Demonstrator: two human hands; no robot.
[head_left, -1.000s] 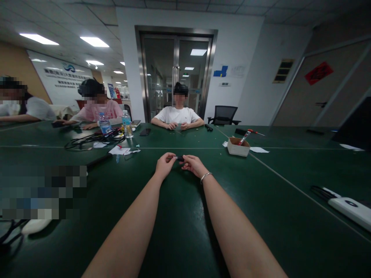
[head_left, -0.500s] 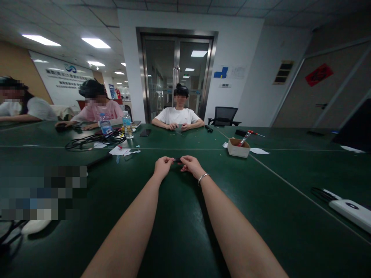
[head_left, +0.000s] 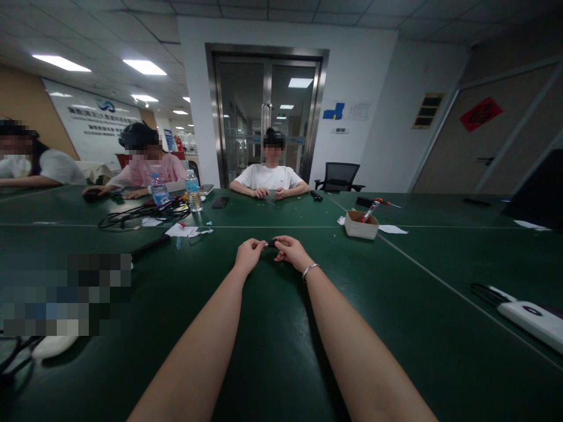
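My left hand (head_left: 250,253) and my right hand (head_left: 292,253) meet just above the table (head_left: 272,328), straight ahead of me. Between them is a small black object with a pale, metal-looking end (head_left: 271,243), too small to name. The left fingertips pinch its pale end, while the right thumb and fingers are closed round its dark part. Part of it is covered by the right fingers. A silver bracelet (head_left: 310,271) circles my right wrist.
An open cardboard box (head_left: 361,228) with a red-and-clear item stands ahead right. Ahead left are plastic bottles (head_left: 193,193), tangled black cables (head_left: 132,214) and paper scraps (head_left: 182,230). A white power strip (head_left: 532,321) lies at right. A person in white (head_left: 272,179) sits opposite; two others sit left.
Slightly more of the object's pale end shows between my fingertips, and my left hand sits a touch further right. The view has shifted slightly. Both hands keep their grip.
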